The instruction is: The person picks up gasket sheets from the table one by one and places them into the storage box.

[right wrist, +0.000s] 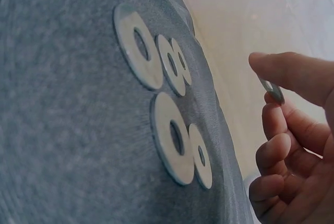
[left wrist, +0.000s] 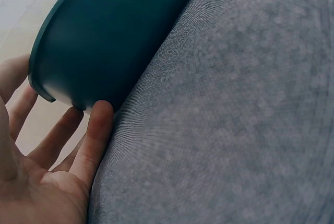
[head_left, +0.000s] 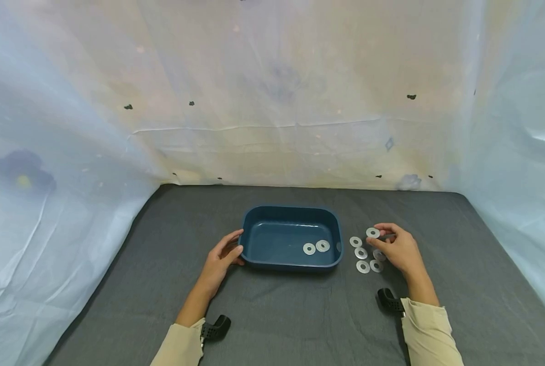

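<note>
Two flat silver metal washers (head_left: 315,247) already lie inside the dark blue rectangular plastic tub (head_left: 254,216) at the centre of the grey fabric mat (head_left: 299,315), per the head view. My left hand (head_left: 222,256) rests against the tub's left end, fingers straight and relaxed, bracing it. My right hand (head_left: 397,249) sits just right of the tub, thumb and forefinger pinching one raised washer (head_left: 373,233) by its edge. Four or five more loose washers (head_left: 362,259) lie on the mat between that hand and the tub.

Left wrist view: my fingertips (left wrist: 99,117) touch the tub wall (left wrist: 109,36) low down, where it meets the mat (left wrist: 235,119); nothing is gripped.

Right wrist view: the pinched washer (right wrist: 271,89) shows edge-on between thumb and forefinger, clear of the mat. Five washers lie flat (right wrist: 172,138) in a close group, some touching or overlapping.

Step in hand, as I judge it: one washer is lifted, transfer to the tub pending. The next move calls for carrying it left over the near rim and releasing it inside. The rim is the only obstacle; the pale plastic sheeting (head_left: 272,101) behind stands well apart.
</note>
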### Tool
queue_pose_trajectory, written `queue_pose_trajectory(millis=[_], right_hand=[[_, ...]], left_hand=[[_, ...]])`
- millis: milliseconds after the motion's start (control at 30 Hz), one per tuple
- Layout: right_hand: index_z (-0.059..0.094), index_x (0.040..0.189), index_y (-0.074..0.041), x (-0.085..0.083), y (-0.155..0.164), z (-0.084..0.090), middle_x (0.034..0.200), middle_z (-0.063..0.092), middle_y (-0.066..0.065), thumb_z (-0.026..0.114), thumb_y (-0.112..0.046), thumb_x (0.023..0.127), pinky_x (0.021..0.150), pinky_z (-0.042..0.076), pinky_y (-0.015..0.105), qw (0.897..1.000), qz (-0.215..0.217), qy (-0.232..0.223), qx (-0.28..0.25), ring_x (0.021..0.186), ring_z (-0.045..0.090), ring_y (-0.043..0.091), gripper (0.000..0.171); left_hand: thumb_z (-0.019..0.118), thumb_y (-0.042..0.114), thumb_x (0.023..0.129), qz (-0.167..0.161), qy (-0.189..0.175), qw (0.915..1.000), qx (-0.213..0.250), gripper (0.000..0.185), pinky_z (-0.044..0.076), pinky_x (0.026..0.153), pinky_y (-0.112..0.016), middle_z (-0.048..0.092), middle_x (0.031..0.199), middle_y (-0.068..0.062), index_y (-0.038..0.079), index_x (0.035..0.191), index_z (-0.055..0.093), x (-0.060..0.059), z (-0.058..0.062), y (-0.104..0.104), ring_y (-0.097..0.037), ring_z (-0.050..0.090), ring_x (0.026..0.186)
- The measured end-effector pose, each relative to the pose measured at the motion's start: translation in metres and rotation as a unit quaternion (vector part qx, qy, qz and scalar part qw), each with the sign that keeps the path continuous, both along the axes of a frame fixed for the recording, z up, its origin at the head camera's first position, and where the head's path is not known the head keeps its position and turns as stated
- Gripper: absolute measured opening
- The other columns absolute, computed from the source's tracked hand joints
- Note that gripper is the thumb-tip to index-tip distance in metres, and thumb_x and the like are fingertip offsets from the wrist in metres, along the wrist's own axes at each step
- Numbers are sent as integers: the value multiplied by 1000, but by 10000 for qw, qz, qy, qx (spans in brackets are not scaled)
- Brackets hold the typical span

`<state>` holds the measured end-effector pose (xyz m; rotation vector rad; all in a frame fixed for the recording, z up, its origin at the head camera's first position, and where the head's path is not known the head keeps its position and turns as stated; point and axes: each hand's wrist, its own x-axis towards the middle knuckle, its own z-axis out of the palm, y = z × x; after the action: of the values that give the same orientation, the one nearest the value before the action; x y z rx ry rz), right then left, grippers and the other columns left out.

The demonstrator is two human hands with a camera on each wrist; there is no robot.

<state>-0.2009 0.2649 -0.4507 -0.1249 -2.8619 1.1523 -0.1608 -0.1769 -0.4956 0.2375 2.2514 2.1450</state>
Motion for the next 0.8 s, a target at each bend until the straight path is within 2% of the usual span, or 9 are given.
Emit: queue_pose_trajectory(millis=[400, 633, 800], right_hand=[[60, 128, -7, 3, 0, 2, 109, 60, 14, 72, -40, 91, 56, 38, 27, 10000, -50, -12, -34, 71, 46, 14, 51], [60, 129, -9, 3, 0, 4, 112, 60, 14, 72, -40, 91, 58, 39, 27, 9999, -96, -20, -43, 74, 48, 15, 51], [60, 129, -9, 2, -2, 3, 113, 60, 14, 72, -41, 91, 58, 38, 27, 10000, -46, 42, -55, 73, 48, 15, 51]], left_hand=[[59, 22, 101, -15, -52, 10000, 1, 48, 58, 78, -30, 47, 147, -15, 17, 147, 47, -5, -4, 2, -11, 61, 104], [59, 23, 101, 1, -30, 9999, -123, 48, 58, 79, -31, 47, 147, -16, 17, 147, 47, -4, -4, 1, -10, 63, 94], [59, 23, 101, 2, 7, 9999, -121, 48, 58, 79, -32, 47, 147, -16, 17, 147, 47, -6, -7, -1, -9, 62, 98]])
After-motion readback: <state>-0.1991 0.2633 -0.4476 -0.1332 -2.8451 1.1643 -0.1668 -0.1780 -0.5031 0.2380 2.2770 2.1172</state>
